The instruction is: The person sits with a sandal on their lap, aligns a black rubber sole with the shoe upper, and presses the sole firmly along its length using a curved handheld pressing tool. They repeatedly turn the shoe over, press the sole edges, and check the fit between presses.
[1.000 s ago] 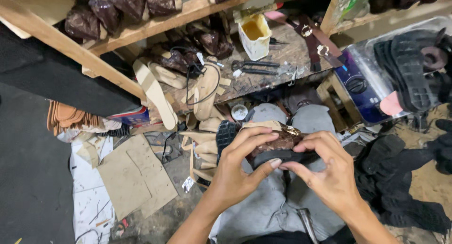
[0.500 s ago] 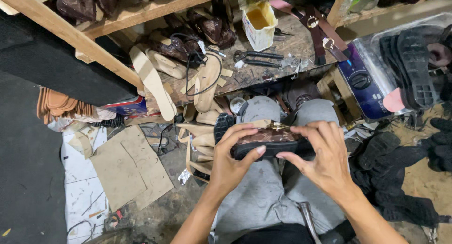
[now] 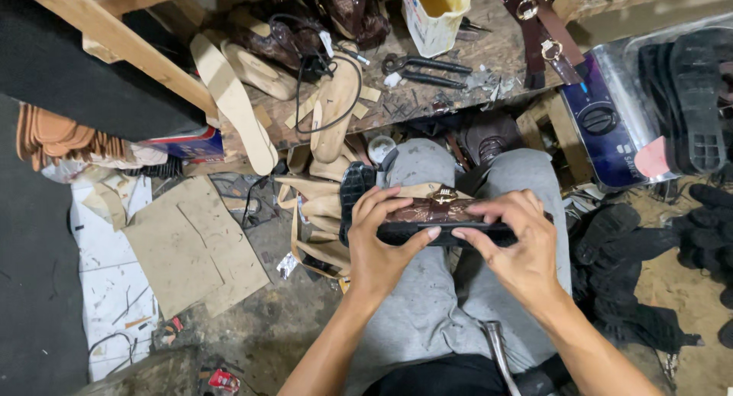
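Both hands clasp one brown buckled sandal over the knees — left hand at its heel end, right hand at the other, thumbs under the black sole. Its long axis runs left-right; another sole, probably, lies just behind the left fingers.

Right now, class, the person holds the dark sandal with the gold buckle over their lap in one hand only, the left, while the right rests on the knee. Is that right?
Not quite. The head view shows both hands on the sandal: the left hand grips one end and the right hand grips the other, with its fingers over the sole edge. The rest stands: it is dark, has a gold buckle and is held over the lap.
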`<state>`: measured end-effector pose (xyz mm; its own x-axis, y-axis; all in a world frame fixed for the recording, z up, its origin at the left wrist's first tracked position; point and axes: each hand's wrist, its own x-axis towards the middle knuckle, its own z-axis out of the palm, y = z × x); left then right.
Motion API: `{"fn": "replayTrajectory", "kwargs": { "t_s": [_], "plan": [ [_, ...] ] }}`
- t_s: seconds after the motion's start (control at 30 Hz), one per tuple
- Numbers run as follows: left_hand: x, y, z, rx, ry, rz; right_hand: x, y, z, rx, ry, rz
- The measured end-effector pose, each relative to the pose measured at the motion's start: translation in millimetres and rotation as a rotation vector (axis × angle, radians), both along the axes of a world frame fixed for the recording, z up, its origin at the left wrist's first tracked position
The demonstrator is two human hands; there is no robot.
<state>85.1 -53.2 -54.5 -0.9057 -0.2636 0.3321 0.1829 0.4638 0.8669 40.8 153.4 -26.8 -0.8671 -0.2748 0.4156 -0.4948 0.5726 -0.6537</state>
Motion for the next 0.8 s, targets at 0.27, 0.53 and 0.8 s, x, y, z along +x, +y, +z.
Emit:
{"fn": "replayTrajectory", "kwargs": {
  "t_s": [0.27, 0.53, 0.8],
  "plan": [
    [-2.0, 14.6, -2.4, 0.011, 0.039, 0.027, -3.1, 3.7, 25.5, 0.166, 0.1, -0.019],
    [4.1, 34.3, 15.2, -0.202, 0.048, -0.427, 10.2, 58.1, 19.5, 0.198, 0.12, 0.116],
    [-20.5, 73.8, 9.6, -0.185, 0.077, -0.433, -1.9, 71.5, 16.3, 0.124, 0.01, 0.063]
  ]
}}
